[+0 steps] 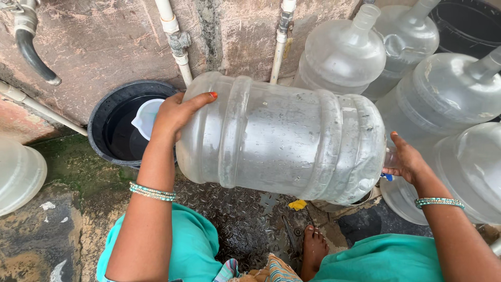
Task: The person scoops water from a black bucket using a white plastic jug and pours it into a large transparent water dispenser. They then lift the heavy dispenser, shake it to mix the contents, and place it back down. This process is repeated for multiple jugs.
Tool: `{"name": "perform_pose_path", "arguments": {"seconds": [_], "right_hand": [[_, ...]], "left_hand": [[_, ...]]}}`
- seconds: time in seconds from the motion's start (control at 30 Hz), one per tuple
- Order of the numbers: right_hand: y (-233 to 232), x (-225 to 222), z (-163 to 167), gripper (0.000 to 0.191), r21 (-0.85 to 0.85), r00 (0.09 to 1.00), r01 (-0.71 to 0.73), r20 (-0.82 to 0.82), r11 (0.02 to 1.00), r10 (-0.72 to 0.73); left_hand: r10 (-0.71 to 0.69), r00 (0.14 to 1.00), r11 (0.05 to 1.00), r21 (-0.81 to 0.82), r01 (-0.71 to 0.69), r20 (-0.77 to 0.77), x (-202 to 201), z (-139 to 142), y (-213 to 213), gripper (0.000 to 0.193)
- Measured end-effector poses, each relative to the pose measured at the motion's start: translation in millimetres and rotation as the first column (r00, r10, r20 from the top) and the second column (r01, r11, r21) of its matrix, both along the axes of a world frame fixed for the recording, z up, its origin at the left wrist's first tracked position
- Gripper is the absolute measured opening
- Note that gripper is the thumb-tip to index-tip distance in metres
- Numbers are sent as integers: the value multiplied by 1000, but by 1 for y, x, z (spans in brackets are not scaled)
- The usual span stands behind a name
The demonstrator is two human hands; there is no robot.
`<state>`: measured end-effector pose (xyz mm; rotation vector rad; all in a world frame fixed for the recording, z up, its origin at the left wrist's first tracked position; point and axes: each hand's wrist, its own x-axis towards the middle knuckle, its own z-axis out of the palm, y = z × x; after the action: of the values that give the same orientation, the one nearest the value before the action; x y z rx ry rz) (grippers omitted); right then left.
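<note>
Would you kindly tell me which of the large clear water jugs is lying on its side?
The water jug held between the left hand and right hand; the other jugs stand upright.

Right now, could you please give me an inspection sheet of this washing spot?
Surface: wet ground, dark and patchy, green growth at left.
Job's things: large clear water jug held on its side, off the ground.
Clutter: black bucket holding water and a white jug; clear bottles stacked at right; yellow scrap.
Hands: left hand on the jug's base, right hand at its neck end.
Cables: nothing seen.
Surroundings: stained wall with white pipes and black hose.
</note>
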<state>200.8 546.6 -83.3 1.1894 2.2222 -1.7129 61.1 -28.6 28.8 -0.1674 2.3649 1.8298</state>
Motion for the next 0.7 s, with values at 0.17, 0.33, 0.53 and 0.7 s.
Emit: {"name": "perform_pose_path", "arguments": {"seconds": [0.17, 0.33, 0.53, 0.7], "right_hand": [[5, -4, 23, 53, -26, 950, -5, -311, 1000, -3], [-4, -7, 25, 53, -128, 910, 74, -397, 989, -119], [5, -4, 14, 61, -37, 954, 145, -262, 989, -150], [13, -6, 15, 74, 32, 940, 136, -320, 990, -119]], "left_hand": [[-20, 971, 969, 233, 78, -239, 5, 15, -2, 69], [26, 939, 958, 277, 74, -343, 9, 19, 3, 67], [68, 976, 994, -70, -84, -207, 11, 16, 7, 55], [27, 964, 995, -90, -52, -266, 11, 12, 5, 59]]}}
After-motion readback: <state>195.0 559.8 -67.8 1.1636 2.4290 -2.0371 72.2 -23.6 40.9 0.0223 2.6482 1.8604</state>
